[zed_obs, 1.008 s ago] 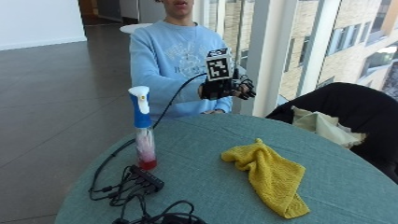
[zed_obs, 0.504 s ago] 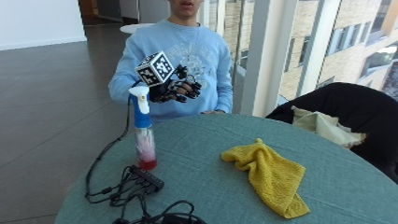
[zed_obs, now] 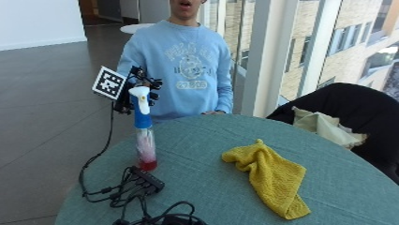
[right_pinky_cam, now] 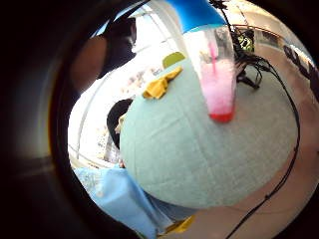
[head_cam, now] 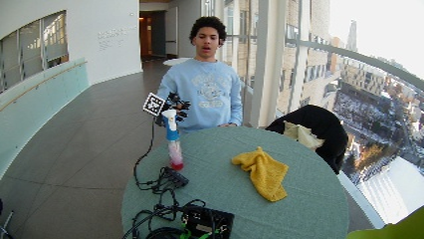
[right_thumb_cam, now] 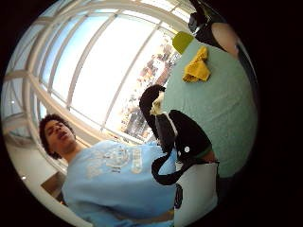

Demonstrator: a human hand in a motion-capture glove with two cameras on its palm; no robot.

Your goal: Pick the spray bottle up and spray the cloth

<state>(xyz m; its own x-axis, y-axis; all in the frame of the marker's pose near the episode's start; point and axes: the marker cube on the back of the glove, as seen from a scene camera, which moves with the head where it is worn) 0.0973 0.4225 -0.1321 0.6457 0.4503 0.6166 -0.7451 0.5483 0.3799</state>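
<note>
Gloved hand (zed_obs: 138, 89) behind spray bottle (zed_obs: 144, 136) head — cloth (zed_obs: 269, 176) well apart.

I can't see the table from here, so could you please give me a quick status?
Gloved right hand behind the spray bottle's head, grip not confirmed. Bottle upright on table. Yellow cloth lies apart, unobstructed.

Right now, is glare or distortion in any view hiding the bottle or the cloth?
Outside view: even daylight, bottle and cloth clear. Little finger palm view: bottle bulges close, its top cropped. Thumb palm view: bright windows, cloth small but visible, bottle not seen.
</note>
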